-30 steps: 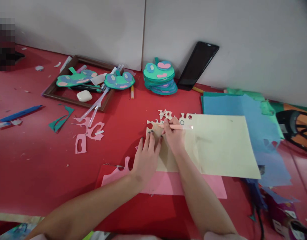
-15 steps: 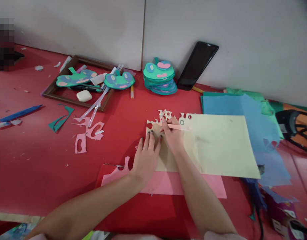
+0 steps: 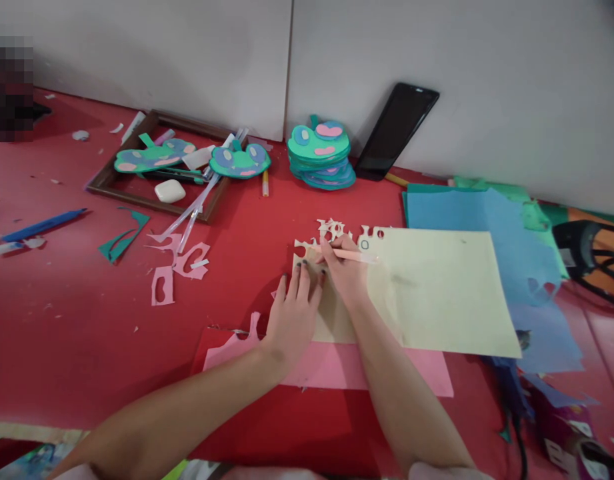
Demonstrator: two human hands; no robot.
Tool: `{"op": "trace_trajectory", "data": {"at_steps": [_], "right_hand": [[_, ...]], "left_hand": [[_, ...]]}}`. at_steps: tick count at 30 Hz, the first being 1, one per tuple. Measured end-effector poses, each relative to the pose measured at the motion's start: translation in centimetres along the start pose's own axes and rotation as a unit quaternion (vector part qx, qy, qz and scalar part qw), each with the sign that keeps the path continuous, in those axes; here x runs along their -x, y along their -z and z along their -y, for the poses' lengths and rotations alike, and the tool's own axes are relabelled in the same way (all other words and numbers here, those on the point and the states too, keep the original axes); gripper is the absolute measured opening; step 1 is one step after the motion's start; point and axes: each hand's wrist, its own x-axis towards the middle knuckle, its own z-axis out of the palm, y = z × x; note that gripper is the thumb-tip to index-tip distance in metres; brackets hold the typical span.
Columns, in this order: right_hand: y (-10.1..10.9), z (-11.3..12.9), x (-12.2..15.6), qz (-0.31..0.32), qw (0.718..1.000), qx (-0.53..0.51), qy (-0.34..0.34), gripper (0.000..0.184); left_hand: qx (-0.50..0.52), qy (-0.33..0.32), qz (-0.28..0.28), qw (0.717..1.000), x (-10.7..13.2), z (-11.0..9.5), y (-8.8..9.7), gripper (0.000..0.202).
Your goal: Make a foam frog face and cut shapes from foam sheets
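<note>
My left hand (image 3: 293, 319) lies flat with fingers spread on the left part of a cream sheet (image 3: 447, 293). My right hand (image 3: 347, 270) is closed around a pale pink pen (image 3: 354, 255), its tip down near the sheet's upper left edge. That edge is ragged with cut-out holes, and a small oval outline (image 3: 365, 245) is drawn to the right of the pen. Cream scraps (image 3: 331, 228) lie just beyond my right fingers. Beneath the cream sheet, a pink sheet (image 3: 337, 367) sticks out towards me.
Behind stand a stack of green-and-blue shapes (image 3: 319, 150) and a leaning black phone (image 3: 399, 130). A brown frame (image 3: 151, 200) with scissors and an eraser (image 3: 170, 191) sits back left. Pink scraps (image 3: 163, 287) and a blue pen (image 3: 44, 225) lie left; blue sheets (image 3: 527, 253) lie right.
My right hand and the pen tip have shifted very slightly left and down at the sheet's edge. My left hand stays in place on the sheet.
</note>
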Motion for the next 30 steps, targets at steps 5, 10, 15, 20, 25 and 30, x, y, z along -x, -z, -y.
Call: {"op": "trace_trajectory", "data": {"at_steps": [5, 10, 15, 20, 25, 30], "right_hand": [[-0.04, 0.05, 0.00, 0.003, 1.000, -0.012, 0.000, 0.028], [-0.04, 0.03, 0.02, 0.010, 1.000, -0.024, -0.008, 0.028], [0.00, -0.02, 0.03, 0.016, 0.999, -0.027, -0.030, 0.029], [-0.08, -0.14, 0.04, 0.020, 0.999, -0.033, -0.036, 0.030], [-0.08, -0.24, 0.02, 0.018, 0.998, -0.031, -0.046, 0.030], [-0.01, -0.27, 0.04, 0.019, 0.999, -0.023, -0.044, 0.029]], "left_hand": [[0.004, 0.000, 0.005, 1.000, 0.03, -0.01, 0.01, 0.053], [-0.001, -0.006, 0.006, 1.000, 0.05, -0.01, 0.10, 0.056], [0.000, -0.004, 0.003, 1.000, 0.06, 0.00, 0.12, 0.055], [0.007, -0.006, 0.001, 1.000, 0.06, 0.01, 0.04, 0.054], [-0.009, -0.006, 0.003, 1.000, 0.06, 0.01, 0.17, 0.054], [-0.002, -0.003, 0.004, 1.000, 0.05, -0.01, 0.20, 0.054]]}}
